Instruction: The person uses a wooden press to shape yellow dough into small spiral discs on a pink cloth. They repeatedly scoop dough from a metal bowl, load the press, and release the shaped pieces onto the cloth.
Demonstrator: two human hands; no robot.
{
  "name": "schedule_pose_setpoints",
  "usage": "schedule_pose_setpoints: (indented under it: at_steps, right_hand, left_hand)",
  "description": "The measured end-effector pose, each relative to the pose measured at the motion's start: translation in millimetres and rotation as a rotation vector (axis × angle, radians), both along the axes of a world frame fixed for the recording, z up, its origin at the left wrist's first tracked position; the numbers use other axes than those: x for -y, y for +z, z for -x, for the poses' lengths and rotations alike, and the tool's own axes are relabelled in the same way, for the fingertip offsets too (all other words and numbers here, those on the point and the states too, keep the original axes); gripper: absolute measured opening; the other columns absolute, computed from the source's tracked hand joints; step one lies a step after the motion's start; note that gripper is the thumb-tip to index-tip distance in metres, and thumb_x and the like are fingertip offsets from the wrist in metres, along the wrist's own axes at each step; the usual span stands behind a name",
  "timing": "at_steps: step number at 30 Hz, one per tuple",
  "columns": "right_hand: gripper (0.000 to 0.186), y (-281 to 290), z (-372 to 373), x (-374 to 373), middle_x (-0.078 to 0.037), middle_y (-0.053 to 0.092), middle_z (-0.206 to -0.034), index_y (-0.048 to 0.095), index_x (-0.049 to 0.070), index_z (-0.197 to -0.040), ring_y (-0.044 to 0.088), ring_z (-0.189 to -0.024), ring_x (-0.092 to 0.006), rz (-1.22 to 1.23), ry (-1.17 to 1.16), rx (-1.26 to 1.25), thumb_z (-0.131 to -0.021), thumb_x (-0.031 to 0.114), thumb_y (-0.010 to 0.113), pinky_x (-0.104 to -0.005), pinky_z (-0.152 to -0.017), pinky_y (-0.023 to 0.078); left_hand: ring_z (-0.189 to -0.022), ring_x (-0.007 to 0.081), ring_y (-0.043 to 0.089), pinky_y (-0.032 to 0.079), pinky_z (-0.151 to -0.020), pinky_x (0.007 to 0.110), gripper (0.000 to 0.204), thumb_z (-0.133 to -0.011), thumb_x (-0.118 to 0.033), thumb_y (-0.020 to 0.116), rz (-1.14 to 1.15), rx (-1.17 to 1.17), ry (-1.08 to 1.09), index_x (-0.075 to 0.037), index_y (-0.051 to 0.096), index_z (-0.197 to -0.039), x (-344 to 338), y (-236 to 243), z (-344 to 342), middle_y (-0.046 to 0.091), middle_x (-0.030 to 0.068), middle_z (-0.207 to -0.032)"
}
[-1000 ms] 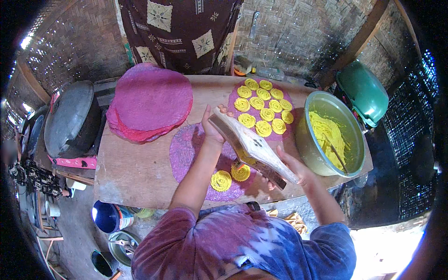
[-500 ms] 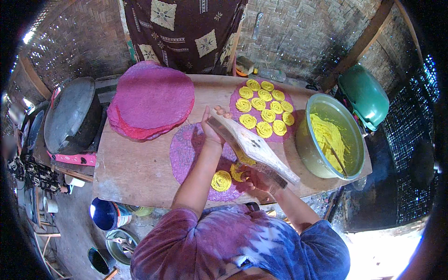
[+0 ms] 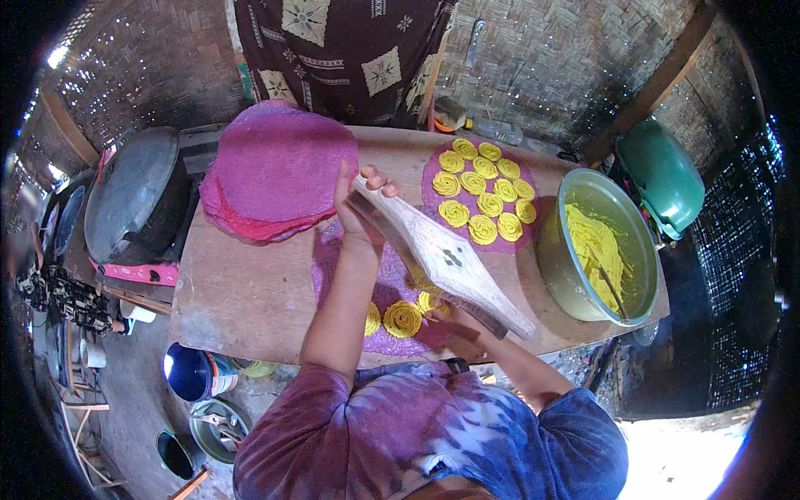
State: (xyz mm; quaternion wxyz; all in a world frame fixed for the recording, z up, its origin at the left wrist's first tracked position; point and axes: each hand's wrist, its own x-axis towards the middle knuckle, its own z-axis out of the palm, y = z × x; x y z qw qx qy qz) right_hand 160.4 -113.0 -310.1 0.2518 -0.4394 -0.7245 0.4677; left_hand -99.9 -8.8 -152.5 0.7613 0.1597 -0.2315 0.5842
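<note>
My left hand [image 3: 362,207] is closed around the upper end of a wooden dough press [image 3: 457,260], which slants down to the right across my front. Beneath its lower part is my right hand [image 3: 457,323], close to a yellow rosette [image 3: 431,305]; the press hides much of the hand, so its grip is unclear. A finished yellow dough rosette [image 3: 402,320] sits just left of that one, and another [image 3: 372,320] shows partly behind my left forearm. All lie on a round purple mat [image 3: 392,275]. A second purple mat at the back right carries several rosettes [image 3: 483,192].
A stack of round purple and pink mats [image 3: 279,171] lies at the table's back left. On the right stands a green tub [image 3: 554,279] of yellow dough [image 3: 593,242] with a stick in it. A dark lidded pot [image 3: 133,196] is left of the wooden table [image 3: 225,292].
My left hand has moved left and slightly up with the press's upper end. My right hand has slipped further beneath the press. A rosette beside my left forearm has come into sight.
</note>
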Motion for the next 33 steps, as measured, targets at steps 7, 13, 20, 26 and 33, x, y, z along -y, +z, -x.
schedule_pose_setpoints:
  at_steps: [7,13,20,26,33]
  right_hand:
    - [0.068,196.3,10.8,-25.7,-0.008,0.07,-0.104,0.052,0.007,-0.134,0.065,-0.074,-0.01,0.827,0.325,-0.236,-0.099,0.062,0.033,-0.0251,-0.056,0.052]
    - [0.077,191.9,89.7,-54.6,-0.009,0.064,-0.077,0.056,0.006,-0.119,0.065,-0.063,-0.0164,0.855,0.411,0.012,-0.092,0.074,0.031,-0.0303,-0.054,0.053]
    - [0.078,192.7,129.9,-63.1,-0.004,0.054,-0.066,0.059,0.006,-0.108,0.057,-0.053,-0.0145,0.715,0.413,0.232,-0.091,0.076,0.031,-0.0296,-0.045,0.046]
    - [0.074,212.2,127.7,-80.5,-0.004,0.056,-0.067,0.059,0.005,-0.104,0.056,-0.051,-0.0136,0.668,0.488,0.294,-0.092,0.073,0.032,-0.0268,-0.045,0.046]
    - [0.07,248.6,126.9,-54.6,-0.006,0.057,-0.064,0.062,0.004,-0.096,0.057,-0.049,-0.0139,0.684,0.393,0.29,-0.093,0.07,0.038,-0.0281,-0.043,0.045]
  left_hand:
    - [-0.075,0.0245,0.058,0.05,-0.078,0.04,0.051,-0.094,-0.06,0.047,0.323,-0.365,0.33,-0.011,0.059,-0.086,26.7,51.1,50.6,0.06,0.004,-0.074]
    - [-0.085,0.0226,0.054,0.047,-0.081,0.039,0.046,-0.095,-0.053,0.042,0.526,-0.284,0.551,-0.01,0.057,-0.09,15.8,-36.8,115.8,0.056,0.0049,-0.081]
    - [-0.078,0.0225,0.055,0.046,-0.078,0.04,0.041,-0.094,-0.049,0.042,0.489,-0.203,0.696,-0.011,0.056,-0.091,34.2,-73.2,157.0,0.057,0.0041,-0.081]
    - [-0.076,0.0211,0.054,0.046,-0.074,0.043,0.037,-0.095,-0.046,0.04,0.559,-0.141,0.774,-0.013,0.055,-0.091,37.6,-54.0,150.9,0.054,0.0018,-0.076]
    - [-0.077,0.0251,0.053,0.045,-0.076,0.039,0.048,-0.092,-0.051,0.037,0.557,-0.093,0.724,-0.007,0.056,-0.086,53.8,-40.2,148.6,0.055,0.0076,-0.076]
